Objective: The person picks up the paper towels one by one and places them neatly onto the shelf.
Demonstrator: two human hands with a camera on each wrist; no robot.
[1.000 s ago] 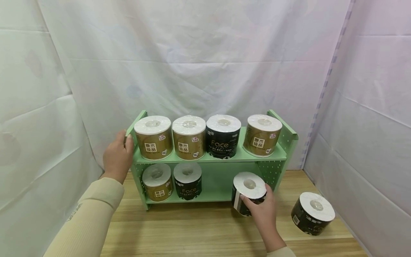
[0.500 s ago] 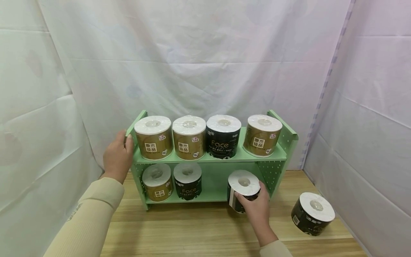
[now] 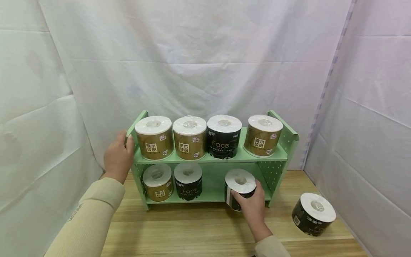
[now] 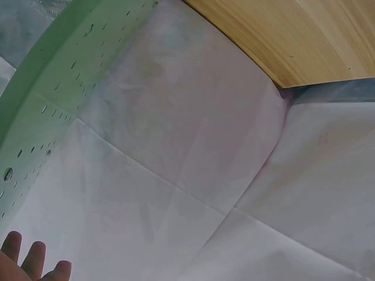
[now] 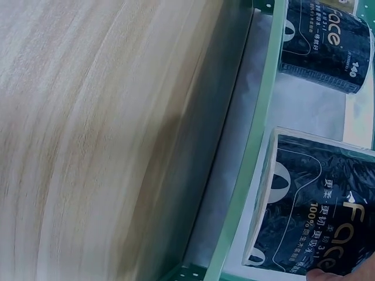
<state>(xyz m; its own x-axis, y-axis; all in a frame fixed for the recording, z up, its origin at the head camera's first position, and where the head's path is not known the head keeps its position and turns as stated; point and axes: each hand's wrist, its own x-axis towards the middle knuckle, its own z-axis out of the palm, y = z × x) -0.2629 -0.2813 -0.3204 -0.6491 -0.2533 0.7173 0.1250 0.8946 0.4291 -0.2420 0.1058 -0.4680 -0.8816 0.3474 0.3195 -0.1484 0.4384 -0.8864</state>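
My right hand (image 3: 254,206) grips a black-wrapped toilet paper roll (image 3: 239,177), thumb on its front and fingers around its right side. The roll is upright, slightly tilted, at the front of the lower tier of the green two-tier shelf (image 3: 212,160). In the right wrist view that toilet paper roll (image 5: 316,205) appears just beyond the shelf's front rim, with a fingertip on its wrapper. My left hand (image 3: 118,155) holds the shelf's left side panel at its upper front edge. Some left fingers (image 4: 36,257) show beside the perforated panel (image 4: 53,88) in the left wrist view.
Gold rolls (image 3: 154,139) and a black roll (image 3: 223,139) line the top tier. Below left stand one gold roll (image 3: 157,184) and one black roll (image 3: 188,182). Another black roll (image 3: 313,214) sits on the wooden table (image 3: 179,232) at right. White cloth (image 3: 205,64) surrounds the back and sides.
My right hand has carried its toilet paper roll leftward and slightly back toward the lower tier. The left hand stays on the side panel.
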